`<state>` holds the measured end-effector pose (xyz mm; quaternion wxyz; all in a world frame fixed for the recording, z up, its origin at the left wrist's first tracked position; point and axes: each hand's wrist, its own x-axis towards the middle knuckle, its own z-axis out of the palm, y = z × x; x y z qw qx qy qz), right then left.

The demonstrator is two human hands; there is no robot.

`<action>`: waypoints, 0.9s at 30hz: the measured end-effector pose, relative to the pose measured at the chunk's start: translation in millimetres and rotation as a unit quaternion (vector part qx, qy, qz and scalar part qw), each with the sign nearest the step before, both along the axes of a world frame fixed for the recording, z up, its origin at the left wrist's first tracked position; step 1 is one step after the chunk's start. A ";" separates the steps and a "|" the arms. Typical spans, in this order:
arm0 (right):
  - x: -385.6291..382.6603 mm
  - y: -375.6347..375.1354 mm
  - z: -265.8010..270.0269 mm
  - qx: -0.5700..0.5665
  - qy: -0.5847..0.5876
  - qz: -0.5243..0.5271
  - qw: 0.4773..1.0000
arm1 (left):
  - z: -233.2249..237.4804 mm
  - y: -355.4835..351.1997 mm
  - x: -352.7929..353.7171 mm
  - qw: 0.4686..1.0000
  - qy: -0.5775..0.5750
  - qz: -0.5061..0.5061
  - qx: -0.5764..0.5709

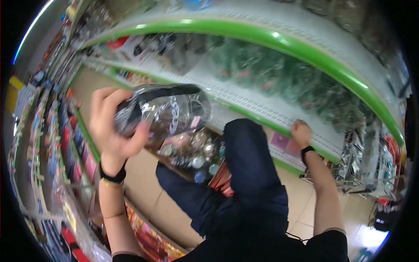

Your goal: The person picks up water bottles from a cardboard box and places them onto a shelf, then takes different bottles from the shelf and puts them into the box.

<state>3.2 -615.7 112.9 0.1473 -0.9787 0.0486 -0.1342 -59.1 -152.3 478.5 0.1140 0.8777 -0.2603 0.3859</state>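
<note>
My left hand is raised at the left, fingers and thumb wrapped round one end of a clear, shiny container. That container lies sideways in the air, with a dark band, white lettering and a small price sticker. My right hand is at the front edge of the lower shelf, its fingers curled against it. Below the container, an open box between my legs holds several clear, shiny items, too blurred to name.
Green-wrapped glassy items stand in rows on the lower shelf, beneath the green-edged upper shelf. A wire basket with packets hangs at the right. Packed shelves line the left side. My knee is close to the lower shelf.
</note>
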 end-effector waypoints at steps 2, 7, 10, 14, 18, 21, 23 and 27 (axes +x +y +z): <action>0.2 1.5 10.9 -0.015 -0.020 0.014 1.000 | -44.7 43.0 19.9 0.998 0.029 0.049 -0.009; 3.7 2.6 12.1 -0.047 -0.006 0.007 0.999 | -165.0 114.9 53.6 0.957 0.175 0.231 0.008; 2.7 -0.4 6.6 -0.063 -0.017 0.006 0.998 | -233.5 133.0 79.6 0.952 0.219 0.212 0.011; 1.7 -0.7 7.2 -0.060 -0.018 -0.014 0.998 | -341.1 154.5 105.4 0.914 0.295 0.278 0.018; 2.9 2.2 9.6 -0.058 -0.025 -0.017 0.998 | -399.3 144.9 108.0 0.843 0.386 0.365 0.079; 0.6 1.0 8.7 -0.057 -0.026 -0.007 0.998 | -412.8 137.6 109.9 0.792 0.474 0.376 0.085; 2.4 -1.0 9.6 -0.058 -0.030 0.002 0.998 | -414.8 133.8 110.6 0.764 0.512 0.386 0.075; 1.7 1.6 13.5 -0.058 -0.022 0.005 0.998 | -405.5 131.2 117.5 0.721 0.577 0.355 0.145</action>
